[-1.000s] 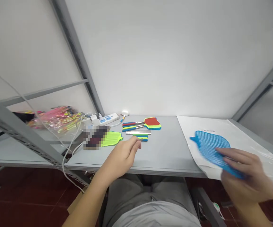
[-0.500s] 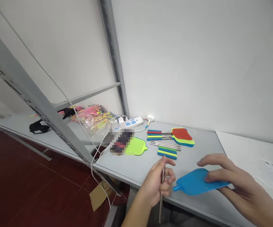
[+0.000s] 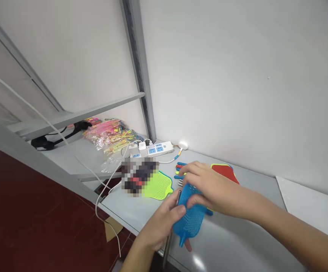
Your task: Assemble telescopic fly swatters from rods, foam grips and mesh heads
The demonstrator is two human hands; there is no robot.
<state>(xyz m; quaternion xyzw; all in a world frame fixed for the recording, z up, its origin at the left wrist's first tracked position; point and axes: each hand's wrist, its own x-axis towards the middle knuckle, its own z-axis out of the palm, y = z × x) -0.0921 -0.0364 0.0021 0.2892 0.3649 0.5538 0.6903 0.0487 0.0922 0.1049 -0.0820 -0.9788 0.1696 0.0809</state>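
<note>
My right hand [image 3: 209,185] is closed on the far end of a blue perforated fly swatter head [image 3: 193,221], whose short neck points down toward me. A slim metal rod [image 3: 167,247] runs through the closed fingers of my left hand [image 3: 160,221], and that thumb lies against the edge of the blue head. Rod and neck are apart. Behind my right hand, a red swatter head [image 3: 224,173] rests on a lime one, with coloured handles [image 3: 180,168] showing to the left. Most of the loose metal rods [image 3: 180,182] are hidden by that hand.
A lime swatter head [image 3: 164,187] lies on the grey table beside a pixelated patch. Behind it is a white power strip [image 3: 159,149] with cables. Bagged colourful items [image 3: 109,136] and a black strapped object [image 3: 43,142] sit beyond the metal frame. A white board [image 3: 308,200] lies right.
My right hand has brought the blue swatter head leftward to my left hand and turned it so its neck points down. My left hand still has the rod. The view has shifted slightly.
</note>
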